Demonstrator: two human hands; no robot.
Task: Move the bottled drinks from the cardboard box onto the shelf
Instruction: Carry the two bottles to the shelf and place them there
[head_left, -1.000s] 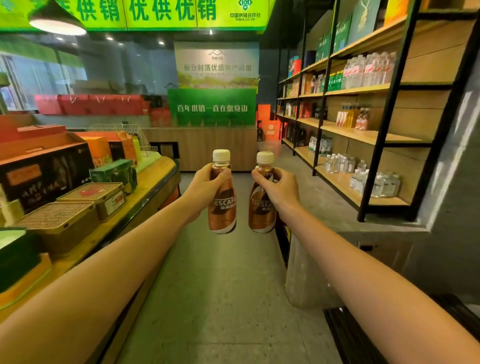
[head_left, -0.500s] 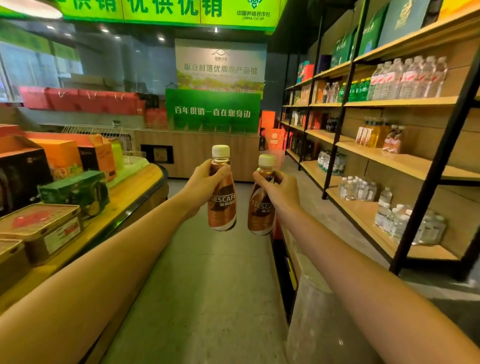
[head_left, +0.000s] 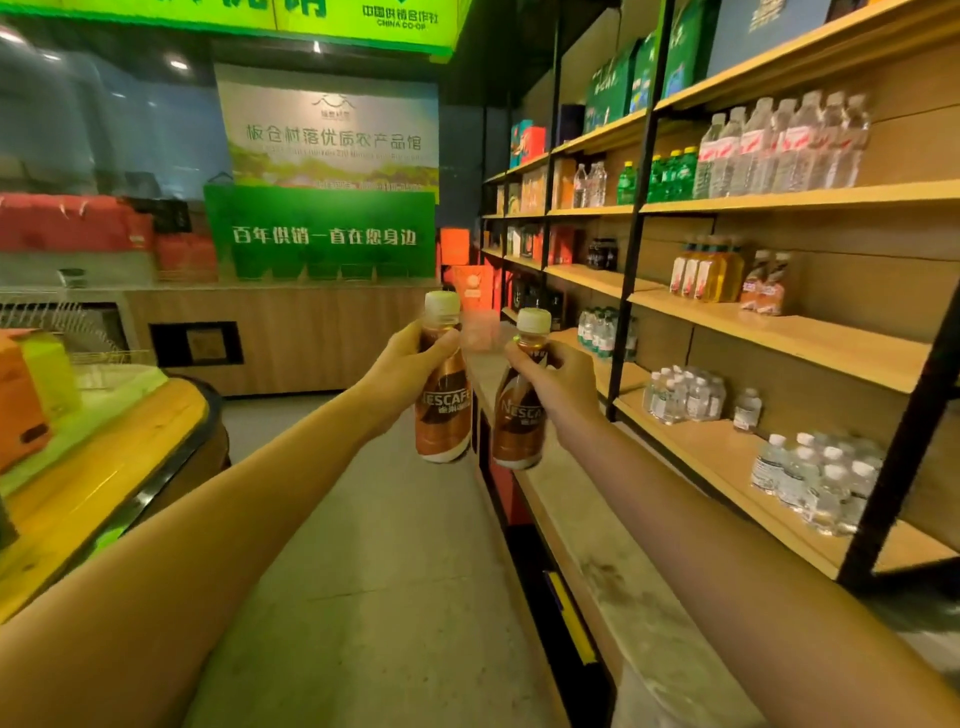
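Out in front at arm's length, the left hand (head_left: 400, 364) grips one brown coffee bottle (head_left: 443, 410) by its upper part and the right hand (head_left: 558, 379) grips another coffee bottle (head_left: 519, 415) just beside it, both upright, with the wooden shelf (head_left: 779, 332) off to the right of the right hand.

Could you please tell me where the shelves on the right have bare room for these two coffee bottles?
The middle shelf is bare to the right of the reddish bottles. The bottom shelf has a gap between the small water bottles and the near water cluster. It is crowded where those two groups stand.
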